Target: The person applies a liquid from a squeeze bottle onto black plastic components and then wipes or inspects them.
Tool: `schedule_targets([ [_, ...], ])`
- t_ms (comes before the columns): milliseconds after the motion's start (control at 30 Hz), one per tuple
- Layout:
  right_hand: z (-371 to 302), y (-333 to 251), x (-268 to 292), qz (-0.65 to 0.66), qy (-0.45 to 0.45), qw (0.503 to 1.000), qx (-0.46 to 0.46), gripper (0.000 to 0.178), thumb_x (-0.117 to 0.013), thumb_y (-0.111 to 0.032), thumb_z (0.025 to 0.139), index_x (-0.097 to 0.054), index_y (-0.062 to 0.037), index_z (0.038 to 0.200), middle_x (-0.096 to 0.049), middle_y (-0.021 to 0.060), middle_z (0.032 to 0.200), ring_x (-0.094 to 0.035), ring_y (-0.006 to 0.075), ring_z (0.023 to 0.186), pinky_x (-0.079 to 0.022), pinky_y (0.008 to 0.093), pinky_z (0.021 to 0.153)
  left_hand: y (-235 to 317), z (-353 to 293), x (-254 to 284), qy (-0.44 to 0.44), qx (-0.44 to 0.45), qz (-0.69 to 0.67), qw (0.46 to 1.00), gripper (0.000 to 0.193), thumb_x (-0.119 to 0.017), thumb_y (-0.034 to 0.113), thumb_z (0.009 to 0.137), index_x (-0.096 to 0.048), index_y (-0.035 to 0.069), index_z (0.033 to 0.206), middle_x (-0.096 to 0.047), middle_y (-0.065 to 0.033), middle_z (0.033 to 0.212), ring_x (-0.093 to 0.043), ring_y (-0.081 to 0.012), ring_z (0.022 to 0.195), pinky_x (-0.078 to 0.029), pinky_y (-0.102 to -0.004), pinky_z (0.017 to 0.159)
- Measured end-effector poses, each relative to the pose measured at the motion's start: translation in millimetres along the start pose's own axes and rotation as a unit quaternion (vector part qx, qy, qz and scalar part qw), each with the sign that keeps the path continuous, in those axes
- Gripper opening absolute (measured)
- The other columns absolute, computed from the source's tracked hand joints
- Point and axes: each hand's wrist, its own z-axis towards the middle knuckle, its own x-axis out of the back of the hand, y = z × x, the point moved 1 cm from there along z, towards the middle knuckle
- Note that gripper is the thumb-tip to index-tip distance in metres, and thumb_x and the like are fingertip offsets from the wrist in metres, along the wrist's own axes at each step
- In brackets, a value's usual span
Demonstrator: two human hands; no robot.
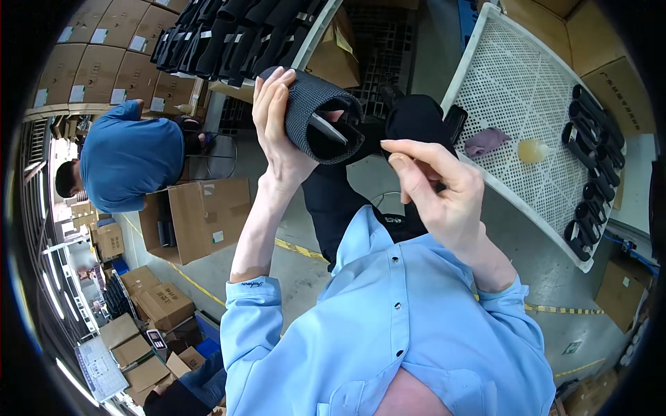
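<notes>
My left hand [276, 128] is wrapped round a dark grey mesh-textured sleeve [316, 104], curled into a tube above my lap. Its open end faces my right hand, and a light grey strip and a bit of a fingertip show inside. To the right of the sleeve, apart from it, my right hand [444, 191] is raised with thumb and forefinger pinched together. Whatever may be between those fingertips is too small to make out. The other fingers of that hand are curled in.
A white perforated tray [510, 90] at the right bears a purple cloth [487, 142], a yellowish lump [533, 150] and several black pieces [590, 194]. More black pieces [236, 35] lie at the top. A person in blue [132, 156] is beside an open carton [211, 218]. Stacked cartons [97, 73] stand far left.
</notes>
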Motion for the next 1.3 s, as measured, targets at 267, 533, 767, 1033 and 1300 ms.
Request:
schedule_targets([
  [267, 15.2, 6.1, -28.6, -0.166, 0.001, 0.979, 0.12, 0.016, -0.076, 0.003, 0.088, -0.077, 0.0033, 0.104, -0.067, 0.002, 0.064, -0.049, 0.0057, 0.046, -0.035, 0.0214, 0.041, 13.0, -5.0, -11.2, 0.013, -0.044, 0.005, 0.999, 0.085, -0.088, 0.015, 0.082, -0.04, 0.008, 0.152, -0.053, -0.0185, 0.146, -0.055, -0.0369, 0.136, -0.036, -0.0586, 0.121],
  [533, 4.1, 17.2, -41.4, -0.149, 0.071, 0.977, 0.134, 0.013, -0.077, 0.005, 0.086, -0.077, 0.0048, 0.099, -0.069, 0.0042, 0.064, -0.05, 0.0064, 0.043, -0.037, 0.0224, 0.039, 22.5, -8.3, -11.7, -0.014, -0.023, 0.003, 1.0, 0.084, -0.082, 0.012, 0.087, -0.035, 0.009, 0.156, -0.052, -0.0193, 0.147, -0.054, -0.0376, 0.135, -0.038, -0.0583, 0.119],
  [767, 5.1, 25.0, -45.2, -0.128, 0.092, 0.98, 0.126, 0.014, -0.077, 0.006, 0.086, -0.077, 0.0052, 0.1, -0.07, 0.0047, 0.066, -0.051, 0.0065, 0.043, -0.037, 0.022, 0.039, 16.3, -12.4, -17.6, -0.029, -0.017, 0.02, 0.999, 0.089, -0.083, 0.012, 0.086, -0.032, 0.01, 0.158, -0.048, -0.0197, 0.15, -0.051, -0.0373, 0.137, -0.038, -0.0575, 0.119],
  [1033, 3.7, 21.7, -52.8, -0.132, 0.085, 0.979, 0.133, 0.023, -0.073, 0.006, 0.089, -0.075, 0.0033, 0.112, -0.069, 0.0023, 0.067, -0.053, 0.0053, 0.046, -0.037, 0.0207, 0.04, 0.7, -24.0, -17.5, -0.026, 0.097, -0.052, 0.994, 0.108, -0.091, 0.017, 0.08, -0.022, 0.011, 0.162, -0.044, -0.0175, 0.152, -0.047, -0.0348, 0.138, -0.039, -0.051, 0.118],
  [1300, -4.9, 20.7, -22.1, -0.003, 0.045, 0.995, 0.084, 0.026, -0.067, 0.001, 0.097, -0.073, -0.0004, 0.123, -0.067, 0.001, 0.07, -0.058, 0.0051, 0.055, -0.036, 0.0172, 0.046, -15.3, -8.1, -13.9, 0.028, 0.069, -0.084, 0.994, 0.12, -0.096, 0.017, 0.074, -0.016, 0.012, 0.164, -0.043, -0.016, 0.152, -0.048, -0.0339, 0.137, -0.04, -0.047, 0.116],
])
